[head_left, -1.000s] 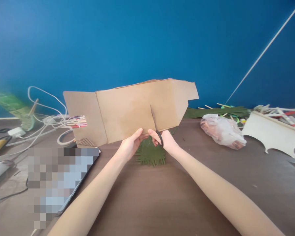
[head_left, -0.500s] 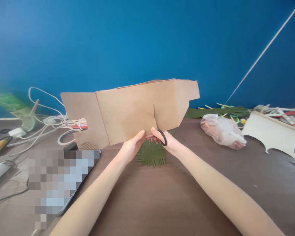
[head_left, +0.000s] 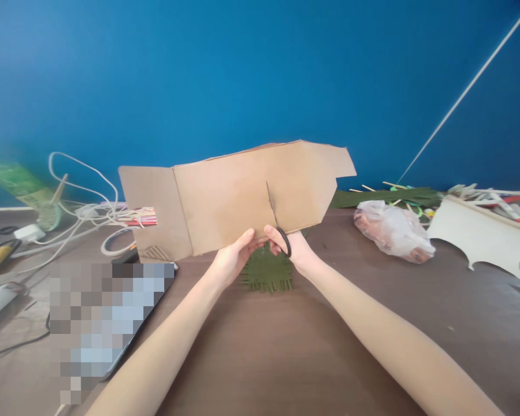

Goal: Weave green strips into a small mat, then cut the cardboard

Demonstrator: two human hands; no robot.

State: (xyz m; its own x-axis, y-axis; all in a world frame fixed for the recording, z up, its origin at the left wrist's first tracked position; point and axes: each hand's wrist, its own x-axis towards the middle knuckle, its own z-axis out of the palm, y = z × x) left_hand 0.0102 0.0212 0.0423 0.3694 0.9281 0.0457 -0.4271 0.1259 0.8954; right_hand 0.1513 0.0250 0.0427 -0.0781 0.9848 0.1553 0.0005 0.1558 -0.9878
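A folded piece of brown cardboard [head_left: 225, 196] is held up in front of me, a notched flap at its left and an angled end at its right. My left hand [head_left: 238, 249] pinches its lower edge, thumb on the near face. Just beside it, my right hand [head_left: 288, 245] is closed on black-handled scissors [head_left: 282, 237]. One scissor blade points up across the cardboard's near face; the other blade is hidden behind the sheet. Below both hands, a dark green fringed piece [head_left: 266, 271] lies on the brown table [head_left: 260, 346].
At left lie a pixelated flat device [head_left: 121, 318], a roll of tape [head_left: 115, 241], white cables [head_left: 69, 231] and a green packet [head_left: 21, 185]. At right are a plastic bag [head_left: 392, 231], a scalloped white board [head_left: 472, 231] and dark green material [head_left: 385, 198]. A blue wall [head_left: 260, 69] stands behind.
The cardboard has tilted and turned slightly, its left flap moving right. The scissors have shifted a little left, with the visible blade leaning more. Both hands keep their hold.
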